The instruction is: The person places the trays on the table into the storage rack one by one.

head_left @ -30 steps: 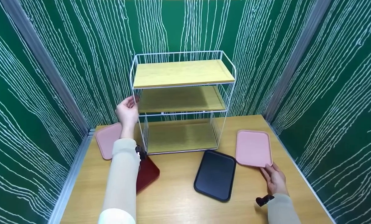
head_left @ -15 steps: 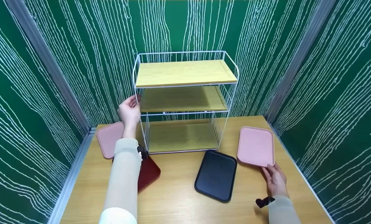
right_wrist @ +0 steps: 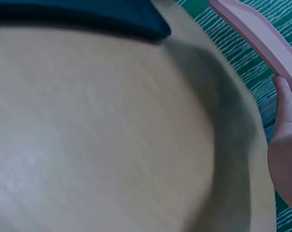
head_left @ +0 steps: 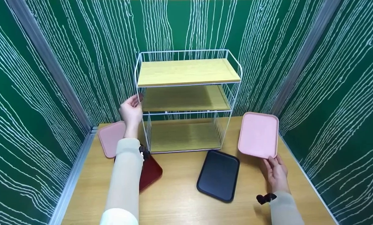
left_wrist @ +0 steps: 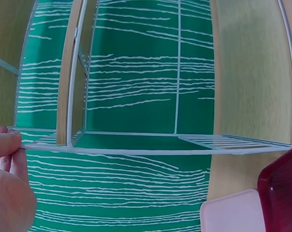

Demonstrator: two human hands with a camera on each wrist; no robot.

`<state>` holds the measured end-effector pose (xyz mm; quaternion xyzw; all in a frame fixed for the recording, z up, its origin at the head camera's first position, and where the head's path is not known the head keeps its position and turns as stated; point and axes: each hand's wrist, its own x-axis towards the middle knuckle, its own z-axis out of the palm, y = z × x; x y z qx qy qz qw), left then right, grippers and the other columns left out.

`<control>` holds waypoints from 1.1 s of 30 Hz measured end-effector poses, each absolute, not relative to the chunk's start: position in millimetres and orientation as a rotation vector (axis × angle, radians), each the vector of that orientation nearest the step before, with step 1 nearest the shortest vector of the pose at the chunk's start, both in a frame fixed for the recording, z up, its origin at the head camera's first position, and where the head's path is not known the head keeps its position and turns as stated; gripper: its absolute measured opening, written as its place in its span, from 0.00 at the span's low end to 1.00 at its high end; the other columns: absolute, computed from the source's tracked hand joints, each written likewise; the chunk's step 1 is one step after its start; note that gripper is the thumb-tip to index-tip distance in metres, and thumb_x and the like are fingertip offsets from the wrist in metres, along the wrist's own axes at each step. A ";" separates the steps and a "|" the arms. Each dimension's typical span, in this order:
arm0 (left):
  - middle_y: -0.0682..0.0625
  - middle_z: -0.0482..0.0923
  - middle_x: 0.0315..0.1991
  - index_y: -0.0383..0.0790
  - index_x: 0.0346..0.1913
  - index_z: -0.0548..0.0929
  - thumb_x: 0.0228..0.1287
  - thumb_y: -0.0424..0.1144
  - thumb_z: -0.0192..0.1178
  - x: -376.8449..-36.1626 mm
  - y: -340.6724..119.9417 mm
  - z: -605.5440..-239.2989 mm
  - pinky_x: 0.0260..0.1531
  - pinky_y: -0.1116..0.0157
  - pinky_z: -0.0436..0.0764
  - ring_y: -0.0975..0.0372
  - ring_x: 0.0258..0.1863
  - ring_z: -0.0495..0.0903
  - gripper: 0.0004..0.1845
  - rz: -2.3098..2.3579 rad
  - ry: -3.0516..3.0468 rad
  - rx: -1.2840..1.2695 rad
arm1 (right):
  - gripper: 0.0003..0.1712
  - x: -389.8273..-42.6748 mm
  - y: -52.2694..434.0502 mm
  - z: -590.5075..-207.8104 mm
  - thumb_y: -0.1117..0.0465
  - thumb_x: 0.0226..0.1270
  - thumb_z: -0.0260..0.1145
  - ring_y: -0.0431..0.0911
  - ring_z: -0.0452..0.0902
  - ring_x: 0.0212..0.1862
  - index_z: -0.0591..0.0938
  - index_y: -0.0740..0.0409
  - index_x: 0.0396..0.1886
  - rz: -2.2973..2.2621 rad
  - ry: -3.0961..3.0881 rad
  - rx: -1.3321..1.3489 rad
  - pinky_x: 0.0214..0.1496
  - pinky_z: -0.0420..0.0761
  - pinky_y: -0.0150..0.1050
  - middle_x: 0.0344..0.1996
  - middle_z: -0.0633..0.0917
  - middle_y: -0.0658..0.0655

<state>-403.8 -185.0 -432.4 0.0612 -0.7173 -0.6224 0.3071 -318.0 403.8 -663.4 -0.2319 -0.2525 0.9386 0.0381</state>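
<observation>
A white wire rack with three wooden shelves stands at the back of the table. My left hand grips its left front upright beside the middle shelf; in the left wrist view the fingers close around the white bar. On the right, my right hand pinches the near right corner of a pink tray, thumb on top. The tray is raised off the table, its far end tilted up, as the right wrist view also shows with the pink tray above the tabletop.
A black tray lies on the table in front of the rack. At the left are a dark red tray, partly under my left forearm, and a second pink tray. Green walls with white lines enclose three sides.
My right hand has lifted the pink tray off the table and moved it slightly away from me. My left hand keeps its grip on the rack's upright.
</observation>
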 end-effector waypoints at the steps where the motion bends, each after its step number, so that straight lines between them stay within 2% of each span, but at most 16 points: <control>1: 0.38 0.89 0.55 0.31 0.60 0.88 0.70 0.20 0.63 -403.5 -184.7 -433.2 0.60 0.65 0.85 0.52 0.57 0.88 0.18 -1.640 -1.901 0.167 | 0.46 -318.4 402.3 -661.1 0.73 0.75 0.68 0.44 0.86 0.62 0.68 0.35 0.83 2.879 -0.760 -0.688 0.66 0.80 0.35 0.62 0.85 0.45; 4: 0.38 0.88 0.57 0.31 0.61 0.87 0.71 0.20 0.63 -402.3 -184.8 -435.6 0.61 0.65 0.84 0.52 0.58 0.88 0.18 -1.638 -1.910 0.189 | 0.45 -318.7 397.2 -653.4 0.73 0.74 0.69 0.45 0.85 0.63 0.70 0.35 0.82 2.883 -0.722 -0.646 0.65 0.80 0.34 0.59 0.88 0.45; 8: 0.37 0.87 0.57 0.30 0.62 0.86 0.71 0.20 0.63 -402.5 -187.0 -438.2 0.62 0.65 0.83 0.51 0.59 0.87 0.19 -1.651 -1.909 0.202 | 0.43 -320.4 391.4 -644.5 0.74 0.73 0.69 0.47 0.86 0.62 0.73 0.36 0.80 2.891 -0.662 -0.601 0.64 0.81 0.34 0.59 0.89 0.47; 15: 0.35 0.87 0.56 0.28 0.60 0.87 0.70 0.19 0.62 -403.7 -189.0 -438.8 0.61 0.63 0.84 0.47 0.59 0.87 0.18 -1.642 -1.881 0.168 | 0.36 -329.7 384.0 -634.2 0.81 0.74 0.62 0.47 0.91 0.49 0.75 0.50 0.76 2.826 -0.711 -0.466 0.61 0.84 0.38 0.51 0.91 0.51; 17: 0.36 0.88 0.56 0.29 0.60 0.87 0.71 0.19 0.62 -403.8 -188.6 -437.9 0.60 0.63 0.85 0.48 0.59 0.87 0.18 -1.636 -1.886 0.170 | 0.37 -330.4 382.9 -628.9 0.81 0.74 0.61 0.48 0.91 0.48 0.75 0.50 0.77 2.823 -0.699 -0.469 0.60 0.84 0.38 0.51 0.91 0.52; 22: 0.38 0.88 0.57 0.31 0.60 0.88 0.70 0.20 0.64 -404.7 -186.1 -435.2 0.60 0.66 0.84 0.51 0.58 0.88 0.18 -1.651 -1.899 0.188 | 0.41 -329.6 381.6 -610.2 0.81 0.73 0.63 0.49 0.91 0.48 0.74 0.46 0.79 2.829 -0.649 -0.469 0.59 0.85 0.38 0.53 0.91 0.52; 26: 0.37 0.88 0.56 0.30 0.60 0.87 0.70 0.19 0.64 -408.3 -185.1 -434.8 0.59 0.66 0.85 0.50 0.58 0.88 0.18 -1.668 -1.886 0.173 | 0.42 -326.8 380.0 -595.3 0.80 0.74 0.63 0.49 0.91 0.50 0.72 0.45 0.82 2.823 -0.634 -0.385 0.59 0.85 0.38 0.56 0.90 0.52; 31: 0.34 0.87 0.56 0.28 0.60 0.87 0.69 0.18 0.64 -410.0 -185.1 -436.7 0.59 0.65 0.85 0.47 0.58 0.87 0.18 -1.680 -1.868 0.161 | 0.39 -324.4 376.1 -581.6 0.80 0.74 0.62 0.51 0.90 0.54 0.77 0.46 0.78 2.862 -0.529 -0.291 0.61 0.84 0.40 0.60 0.89 0.54; 33: 0.34 0.87 0.56 0.29 0.60 0.87 0.69 0.18 0.64 -408.3 -185.1 -438.0 0.59 0.64 0.85 0.46 0.59 0.87 0.18 -1.686 -1.864 0.175 | 0.36 -324.3 373.4 -576.9 0.81 0.74 0.61 0.52 0.90 0.53 0.79 0.49 0.75 2.868 -0.498 -0.249 0.62 0.83 0.41 0.60 0.88 0.56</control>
